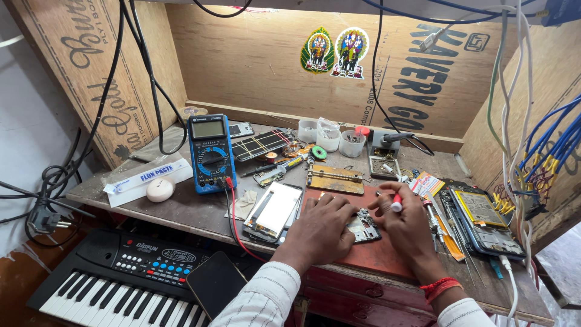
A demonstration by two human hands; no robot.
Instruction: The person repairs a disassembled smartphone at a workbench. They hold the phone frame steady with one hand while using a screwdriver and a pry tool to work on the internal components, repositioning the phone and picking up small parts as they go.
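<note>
My left hand [324, 230] rests flat on a red mat [375, 254], its fingers pressing on a small opened phone frame [363, 226]. My right hand [407, 224] is closed around a small screwdriver with a red and white cap [396, 204], held upright just right of the phone frame. A phone screen panel [273, 211] lies face up to the left of my left hand.
A blue multimeter [210, 152] with red and black leads stands at the back left. Small plastic cups [330, 138], a soldering stand [384, 142], a metal jig [334, 179] and an opened phone [483, 219] sit around. A toy keyboard [115, 275] with a dark phone [215, 283] lies below.
</note>
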